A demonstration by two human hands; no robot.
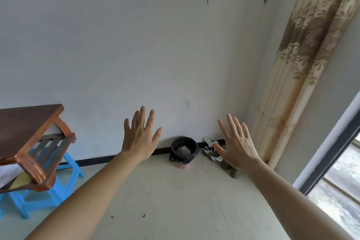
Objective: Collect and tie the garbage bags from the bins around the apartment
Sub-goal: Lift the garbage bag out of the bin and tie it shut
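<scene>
Black liner: in pink bin, contents unclear.
Left hand, right hand: splayed, empty.
Risk: tearing if snagged on rim.

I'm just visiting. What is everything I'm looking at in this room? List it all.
Small plastic lattice bin: one, pink, on the floor against the wall.
Plastic garbage bag: one, black, lining that bin, crumpled waste inside.
Low shoes: two, white and grey, right of the bin.
Brown shoes: two, dull brown, nearer, partly hidden.
Wooden table: one, reddish brown, far left.
Plastic stool: one, blue, under the table.
Patterned curtain: one, beige, hanging at right.
Window: one, dark-framed, lower right.
Left hand: one, open, fingers spread, left of the bin.
Right hand: one, open, fingers spread, over the shoes.
</scene>
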